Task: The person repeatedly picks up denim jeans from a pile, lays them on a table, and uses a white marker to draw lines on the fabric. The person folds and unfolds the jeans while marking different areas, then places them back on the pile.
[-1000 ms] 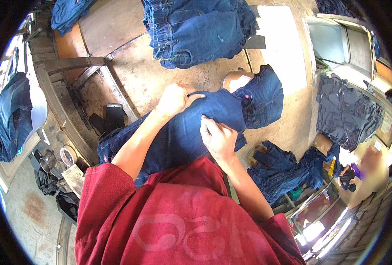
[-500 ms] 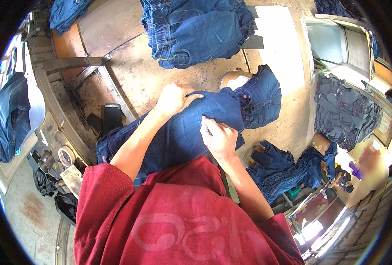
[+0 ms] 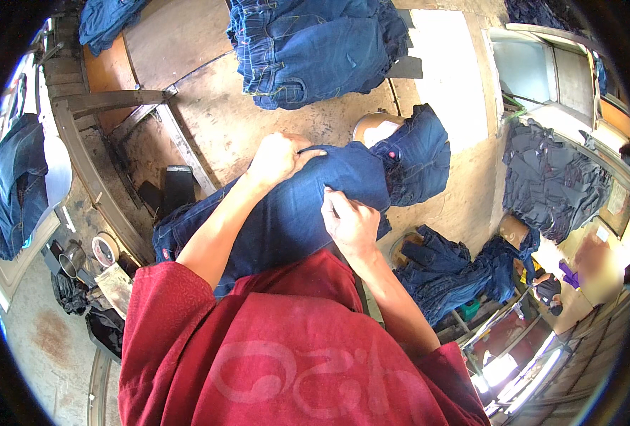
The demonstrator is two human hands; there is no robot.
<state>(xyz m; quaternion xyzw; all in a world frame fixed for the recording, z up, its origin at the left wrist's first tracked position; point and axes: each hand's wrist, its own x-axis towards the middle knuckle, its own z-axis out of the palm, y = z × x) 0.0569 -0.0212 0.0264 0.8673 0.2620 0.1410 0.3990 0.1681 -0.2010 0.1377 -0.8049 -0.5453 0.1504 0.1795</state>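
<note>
A pair of dark blue jeans [image 3: 286, 220] lies stretched in front of me, spread over a support hidden beneath the cloth. My left hand [image 3: 278, 157] is closed over its far edge, with thumb and fingers gripping the denim. Lower and to the right, my right hand [image 3: 352, 221] rests against the cloth with its fingers curled in a pinch. A small dark tip shows at its fingertips; whether it is a tool or a fold of denim cannot be made out. A stitched denim part with a small red tag [image 3: 418, 156] hangs at the right end.
A stack of folded jeans [image 3: 315, 53] lies on the wooden table [image 3: 215, 92] beyond my hands. More jeans [image 3: 464, 273] are heaped at the right, near a grey garment pile [image 3: 552, 181]. Left are a tape roll [image 3: 105, 250] and a metal cup [image 3: 72, 261]. Another person [image 3: 548, 291] is far right.
Both my hands hold nearly the same places on the jeans. The view has shifted very slightly, and the person at the far right has moved a little.
</note>
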